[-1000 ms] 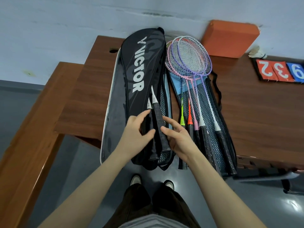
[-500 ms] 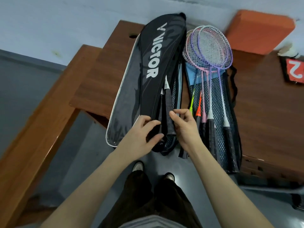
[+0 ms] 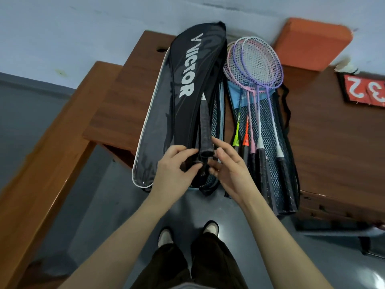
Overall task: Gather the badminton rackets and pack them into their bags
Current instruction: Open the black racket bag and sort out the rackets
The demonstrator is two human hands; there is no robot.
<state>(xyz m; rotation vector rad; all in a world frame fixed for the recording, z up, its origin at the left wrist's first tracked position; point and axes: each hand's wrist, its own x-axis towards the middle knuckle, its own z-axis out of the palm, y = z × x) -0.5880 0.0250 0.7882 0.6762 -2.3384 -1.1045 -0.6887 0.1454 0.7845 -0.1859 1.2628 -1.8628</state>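
Wooden tabletop [image 3: 129, 84] is carrying everything: left hand [image 3: 174, 171] fingers are pinching the black Victor bag [image 3: 183, 105] mouth, right hand [image 3: 230, 171] fingers are spreading loosely beside the black racket handle [image 3: 205, 130] poking out; coloured rackets [image 3: 258, 105] are lying right of that bag.

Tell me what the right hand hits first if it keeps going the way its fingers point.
The right hand points up and left; its fingers would likely first meet the black racket handle sticking out of the black Victor bag. They look nearly touching it; depth is unclear.
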